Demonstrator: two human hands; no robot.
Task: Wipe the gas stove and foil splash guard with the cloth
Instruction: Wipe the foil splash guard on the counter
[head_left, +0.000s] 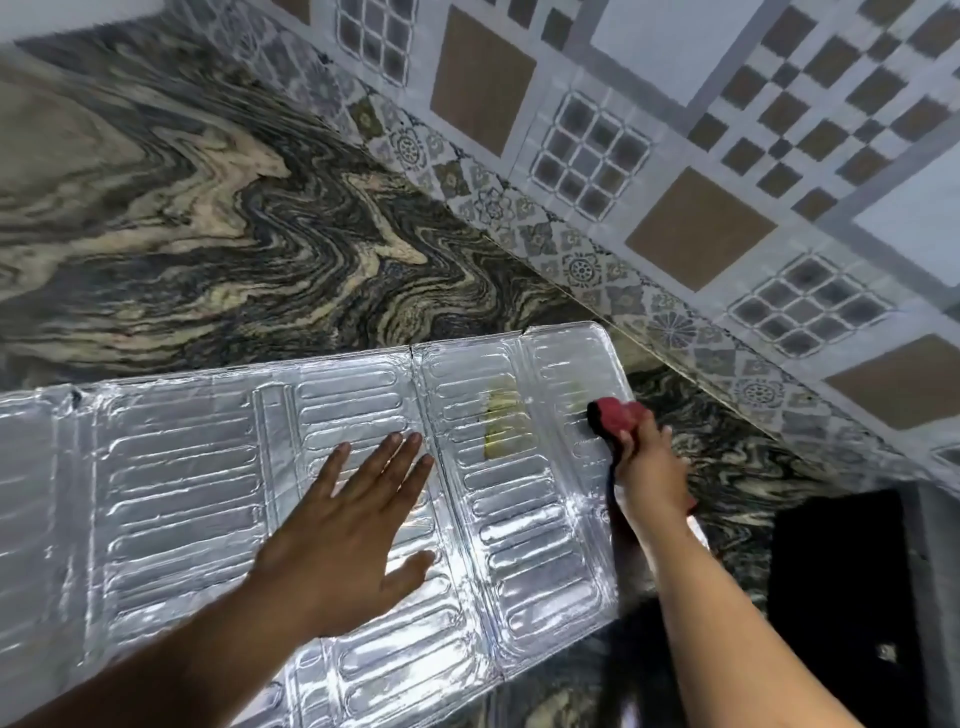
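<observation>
The foil splash guard (182, 467) lies flat on the marbled countertop, unfolded into several embossed silver panels. A yellowish stain (501, 423) marks the panel second from the right. My left hand (353, 525) rests palm down on the middle panels with fingers spread. My right hand (649, 467) grips a bunched red cloth (618, 415) and presses it against the upper right edge of the rightmost panel. The gas stove itself is hidden, apart from a black shape at the lower right.
The swirled dark granite countertop (234, 234) stretches behind the guard. A patterned tiled wall (675, 156) runs along the right. A black object (841, 587) sits at the lower right, beside the guard's end.
</observation>
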